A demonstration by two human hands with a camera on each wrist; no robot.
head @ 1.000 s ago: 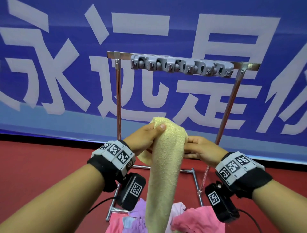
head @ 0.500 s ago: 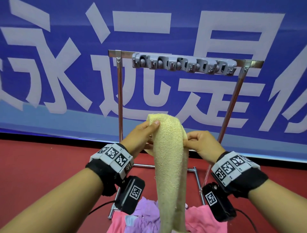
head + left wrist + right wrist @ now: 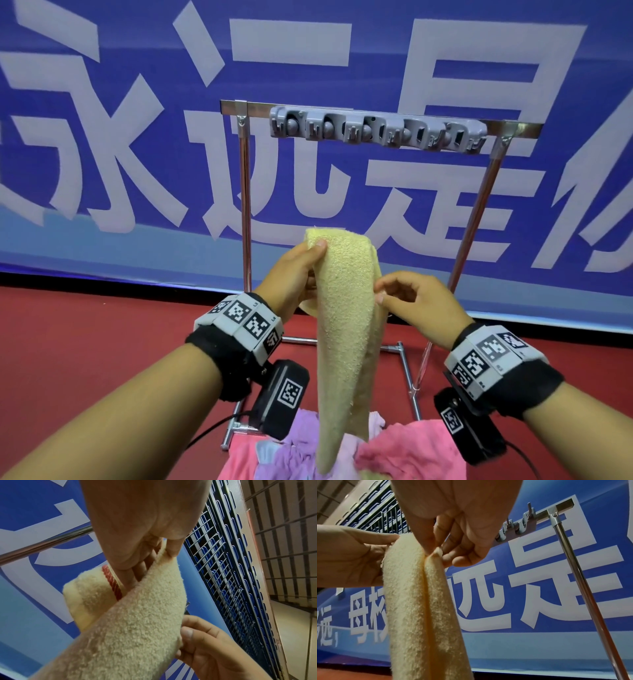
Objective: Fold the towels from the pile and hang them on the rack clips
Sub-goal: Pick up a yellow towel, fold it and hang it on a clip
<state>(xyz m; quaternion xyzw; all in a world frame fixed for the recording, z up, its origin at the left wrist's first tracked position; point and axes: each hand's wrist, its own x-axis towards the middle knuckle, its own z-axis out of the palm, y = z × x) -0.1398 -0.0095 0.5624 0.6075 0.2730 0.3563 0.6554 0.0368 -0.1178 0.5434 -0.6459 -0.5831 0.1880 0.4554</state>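
**1 towel in hand, no clip filled yet**

Head view: a yellow towel is held up in front of the rack, folded into a long narrow strip whose lower end hangs down to the pile of pink and purple towels on the red floor. The top of the strip is gripped by the left hand, thumb pressed on the near face. Its right edge, a little lower, is met by the right hand with curled fingers. The grey strip of clips on the top bar is seen well above the towel, and nothing hangs from it. A blue banner fills the background.

Left wrist view: the left hand is closed round the towel, fingers tucked inside the fold, beside a red-striped band. The right hand pinches the edge below.

Right wrist view: a thin fold of the towel is pinched between thumb and fingertips of the right hand; the left hand holds the far side. The clips are bare here too.

Judged from this, the folding of the 1st towel is nearly finished, no hanging has been done, and the whole pile remains to be worked.
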